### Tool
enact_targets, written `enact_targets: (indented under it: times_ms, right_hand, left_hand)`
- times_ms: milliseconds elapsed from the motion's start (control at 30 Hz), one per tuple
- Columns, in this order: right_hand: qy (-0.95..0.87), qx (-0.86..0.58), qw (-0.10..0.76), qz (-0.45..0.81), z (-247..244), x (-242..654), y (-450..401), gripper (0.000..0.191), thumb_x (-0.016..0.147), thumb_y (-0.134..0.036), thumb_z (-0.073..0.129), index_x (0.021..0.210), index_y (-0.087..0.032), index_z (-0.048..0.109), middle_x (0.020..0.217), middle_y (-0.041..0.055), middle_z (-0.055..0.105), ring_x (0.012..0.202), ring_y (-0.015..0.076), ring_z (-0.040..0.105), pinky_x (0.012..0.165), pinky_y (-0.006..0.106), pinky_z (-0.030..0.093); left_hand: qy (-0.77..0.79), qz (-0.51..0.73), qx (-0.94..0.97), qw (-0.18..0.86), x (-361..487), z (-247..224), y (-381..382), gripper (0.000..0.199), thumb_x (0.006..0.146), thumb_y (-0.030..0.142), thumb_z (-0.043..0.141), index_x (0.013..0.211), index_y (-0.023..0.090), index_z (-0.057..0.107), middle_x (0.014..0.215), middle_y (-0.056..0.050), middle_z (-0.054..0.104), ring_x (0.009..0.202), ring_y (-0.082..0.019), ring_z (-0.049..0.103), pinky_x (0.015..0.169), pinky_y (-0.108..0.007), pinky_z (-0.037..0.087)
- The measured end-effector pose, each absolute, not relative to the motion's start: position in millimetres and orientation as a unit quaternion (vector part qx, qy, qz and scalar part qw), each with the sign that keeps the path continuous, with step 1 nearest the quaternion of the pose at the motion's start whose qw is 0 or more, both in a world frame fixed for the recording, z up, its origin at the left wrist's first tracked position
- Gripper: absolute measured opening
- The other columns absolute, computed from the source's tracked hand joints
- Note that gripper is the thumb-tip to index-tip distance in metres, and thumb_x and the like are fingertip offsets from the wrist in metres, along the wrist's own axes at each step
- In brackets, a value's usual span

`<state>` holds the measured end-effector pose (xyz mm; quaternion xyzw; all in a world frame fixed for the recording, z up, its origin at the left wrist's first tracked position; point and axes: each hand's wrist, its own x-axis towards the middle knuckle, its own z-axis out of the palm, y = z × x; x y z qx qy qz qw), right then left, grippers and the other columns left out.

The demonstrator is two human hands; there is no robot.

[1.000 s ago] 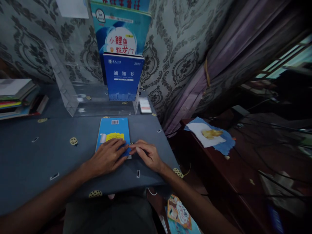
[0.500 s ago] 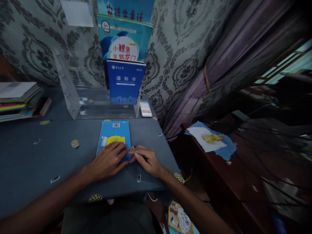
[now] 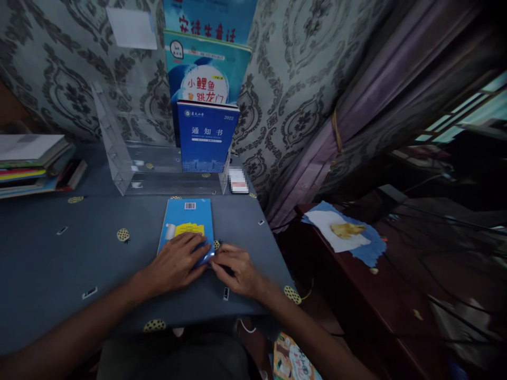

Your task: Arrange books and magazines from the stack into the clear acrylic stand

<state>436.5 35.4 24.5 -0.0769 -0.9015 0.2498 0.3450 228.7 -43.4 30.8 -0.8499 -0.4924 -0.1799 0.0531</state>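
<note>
A blue book with a barcode and a yellow patch lies on the table in front of me, its back cover up. My left hand rests flat across its lower half, fingers stretched out and covering part of the yellow patch. At the lower right corner, my right hand pinches the book's edge between thumb and fingers. That corner looks slightly raised and catches the light. Both hands hide the book's bottom edge.
Behind the book, a clear acrylic stand holds several upright books, with a dark blue booklet in front. A book stack sits at the left, and a pixelated phone-like object at the right. A dark red surface bears cloth and paper.
My right thumb and fingers have closed on the book's lower right corner, which now lifts a little and shines. My left hand stays flat on the cover. The view has shifted slightly.
</note>
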Motion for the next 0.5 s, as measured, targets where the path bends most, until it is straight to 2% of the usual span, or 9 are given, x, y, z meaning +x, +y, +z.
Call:
enact_targets:
  times_ms: [133,267,500]
  right_hand:
    - [-0.907,-0.081,0.341,0.235,24,439,32,0.020,0.098,-0.019,0.052,0.083,-0.020,0.066,0.072,0.0047,0.068,0.073,0.0185,0.061,0.072,0.033,0.055]
    - [-0.900,-0.092,0.346,0.249,23,439,30,0.024,0.098,-0.020,0.051,0.079,-0.022,0.065,0.068,0.0037,0.066,0.070,0.0184,0.060,0.070,0.033,0.055]
    - [-0.886,-0.112,0.344,0.290,27,439,31,0.026,0.100,-0.022,0.051,0.078,-0.021,0.065,0.068,0.0030,0.065,0.068,0.0171,0.060,0.067,0.030,0.053]
  left_hand:
    - [-0.498,-0.194,-0.844,0.041,228,29,-44,0.039,0.098,0.036,0.053,0.133,0.020,0.056,0.128,-0.011,0.064,0.122,-0.026,0.059,0.101,-0.044,0.053]
    - [-0.501,-0.200,-0.841,0.030,226,29,-46,0.039,0.099,0.036,0.053,0.135,0.022,0.056,0.132,-0.010,0.063,0.125,-0.026,0.057,0.103,-0.043,0.053]
    - [-0.537,-0.202,-0.819,0.030,204,22,-55,0.038,0.103,0.030,0.042,0.138,0.028,0.057,0.144,-0.008,0.058,0.139,-0.025,0.048,0.116,-0.053,0.041]
